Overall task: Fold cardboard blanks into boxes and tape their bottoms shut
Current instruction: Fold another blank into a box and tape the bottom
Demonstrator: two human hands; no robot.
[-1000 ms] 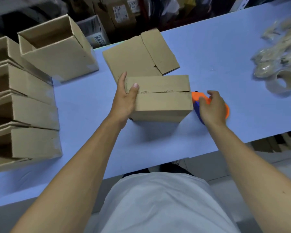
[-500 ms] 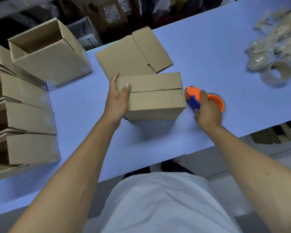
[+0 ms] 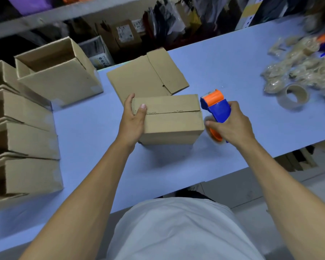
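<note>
Keep your left hand [image 3: 132,120] pinning the box [image 3: 169,119] flaps; your right hand [image 3: 231,124], gripping the tape dispenser [image 3: 217,107], should start at the seam's right end.

Bare table [image 3: 86,128] lay open left of centre, between the stacked boxes [image 3: 21,139] along the left edge and the box [image 3: 169,119] in the middle. The flat blank [image 3: 144,76] blocked the way just behind that box. On its right the tape dispenser [image 3: 217,109] in the right hand [image 3: 231,124] filled the gap. Further right, open table ran to the tape roll [image 3: 294,96] and the crumpled tape heap [image 3: 298,62] at upper right.
</note>
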